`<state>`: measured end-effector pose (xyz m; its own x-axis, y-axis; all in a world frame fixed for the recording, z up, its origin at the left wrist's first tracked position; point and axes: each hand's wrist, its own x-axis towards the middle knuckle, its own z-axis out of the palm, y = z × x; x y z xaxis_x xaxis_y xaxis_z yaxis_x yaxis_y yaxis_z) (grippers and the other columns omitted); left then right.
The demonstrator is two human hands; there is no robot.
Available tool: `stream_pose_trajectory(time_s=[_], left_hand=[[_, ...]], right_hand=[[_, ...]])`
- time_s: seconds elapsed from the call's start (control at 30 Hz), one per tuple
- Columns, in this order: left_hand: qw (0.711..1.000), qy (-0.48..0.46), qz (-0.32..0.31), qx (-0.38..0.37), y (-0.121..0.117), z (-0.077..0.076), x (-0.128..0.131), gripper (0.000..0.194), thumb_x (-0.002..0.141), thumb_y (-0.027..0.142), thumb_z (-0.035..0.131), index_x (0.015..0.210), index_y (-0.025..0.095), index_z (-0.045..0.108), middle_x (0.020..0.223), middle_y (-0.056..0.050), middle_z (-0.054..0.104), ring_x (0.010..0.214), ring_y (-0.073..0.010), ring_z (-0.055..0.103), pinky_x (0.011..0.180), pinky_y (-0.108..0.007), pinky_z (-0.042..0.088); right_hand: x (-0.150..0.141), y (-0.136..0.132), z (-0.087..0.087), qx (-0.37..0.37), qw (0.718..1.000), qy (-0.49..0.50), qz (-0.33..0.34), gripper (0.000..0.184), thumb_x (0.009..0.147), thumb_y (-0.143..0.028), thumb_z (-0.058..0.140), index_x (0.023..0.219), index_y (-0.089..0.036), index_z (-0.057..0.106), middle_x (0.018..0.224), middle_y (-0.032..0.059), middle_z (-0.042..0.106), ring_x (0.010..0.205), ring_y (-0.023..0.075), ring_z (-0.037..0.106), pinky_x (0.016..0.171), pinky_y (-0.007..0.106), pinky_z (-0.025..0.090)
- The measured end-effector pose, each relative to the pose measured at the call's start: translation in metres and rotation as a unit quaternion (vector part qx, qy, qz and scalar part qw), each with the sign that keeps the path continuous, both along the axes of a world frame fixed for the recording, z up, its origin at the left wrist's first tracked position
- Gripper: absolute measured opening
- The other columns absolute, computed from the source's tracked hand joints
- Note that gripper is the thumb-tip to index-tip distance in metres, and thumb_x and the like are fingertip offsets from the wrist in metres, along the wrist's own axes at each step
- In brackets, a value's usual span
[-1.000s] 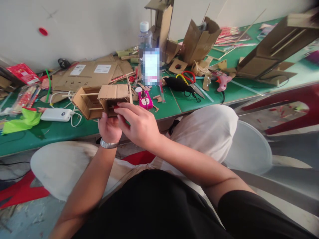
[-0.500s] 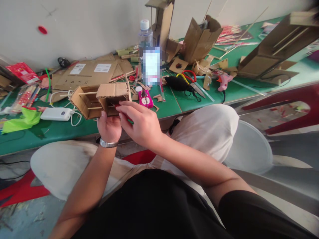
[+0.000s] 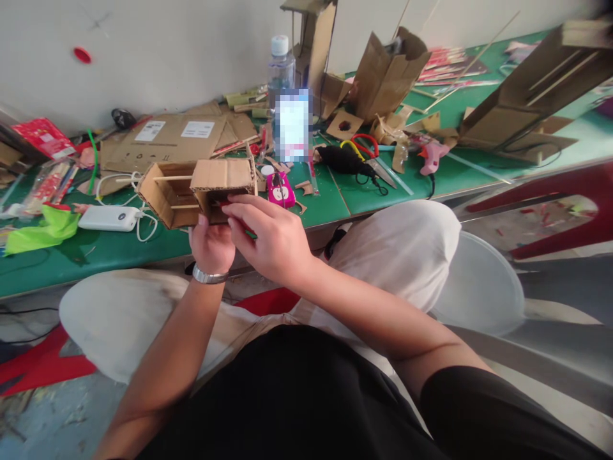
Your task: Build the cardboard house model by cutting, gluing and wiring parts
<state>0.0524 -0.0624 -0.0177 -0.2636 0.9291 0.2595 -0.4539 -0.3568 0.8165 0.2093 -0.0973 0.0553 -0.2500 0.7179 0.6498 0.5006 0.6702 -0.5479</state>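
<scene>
A small cardboard box structure with thin wooden sticks across its open left part is tilted above the table's front edge. My left hand supports it from below, thumb up against its lower side; most of the fingers are hidden under the cardboard. At the box's dark right-hand opening, my right hand has its thumb and forefinger pinched together. A bit of something small and red shows at those fingertips, too covered to name.
On the green table lie a white power bank, scissors, a pink glue gun and a magenta case. A lit phone leans by a water bottle. Taller cardboard structures stand behind.
The cardboard box has shifted slightly to the right with my left hand. My right hand's pinch at the opening looks the same.
</scene>
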Motion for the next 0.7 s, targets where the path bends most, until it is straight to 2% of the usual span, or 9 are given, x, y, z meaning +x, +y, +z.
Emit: stream_pose_trajectory(time_s=[0.23,0.43,0.57,0.7], left_hand=[[1.000,0.018,0.021,-0.006,0.002,-0.007,-0.003,0.045,0.092,0.066,0.076,0.108,0.025,0.079,0.121,-0.003,0.081,0.139,-0.0245,0.067,0.122,-0.040,0.053],[0.999,-0.013,0.032,-0.031,0.004,0.003,-0.004,0.049,0.075,0.066,0.089,0.099,0.025,0.080,0.123,-0.004,0.083,0.130,-0.0254,0.070,0.117,-0.039,0.055],[0.999,-0.022,0.033,-0.021,0.005,0.008,-0.004,0.047,0.076,0.065,0.090,0.099,0.025,0.079,0.123,-0.004,0.084,0.126,-0.0235,0.072,0.112,-0.037,0.057],[0.999,0.002,0.032,-0.019,0.005,0.005,-0.005,0.046,0.083,0.065,0.085,0.103,0.025,0.077,0.127,-0.003,0.082,0.132,-0.0245,0.071,0.112,-0.039,0.055]], right_hand=[[-0.001,-0.002,-0.002,0.030,0.999,-0.006,0.013,0.032,0.115,-0.023,0.050,0.130,-0.014,0.077,0.141,0.0148,0.077,0.130,0.0209,0.075,0.112,0.033,0.061],[0.001,-0.001,-0.004,0.026,0.999,-0.007,0.030,0.029,0.115,-0.018,0.051,0.127,-0.017,0.077,0.148,0.0134,0.074,0.134,0.0203,0.072,0.116,0.036,0.058],[0.003,-0.001,-0.002,0.036,0.999,-0.010,0.035,0.028,0.113,-0.015,0.052,0.124,-0.017,0.078,0.146,0.0132,0.074,0.133,0.0220,0.072,0.115,0.038,0.057],[0.004,-0.001,-0.001,0.032,0.999,-0.014,0.029,0.028,0.112,-0.015,0.052,0.121,-0.020,0.078,0.145,0.0112,0.075,0.131,0.0226,0.072,0.113,0.039,0.058]])
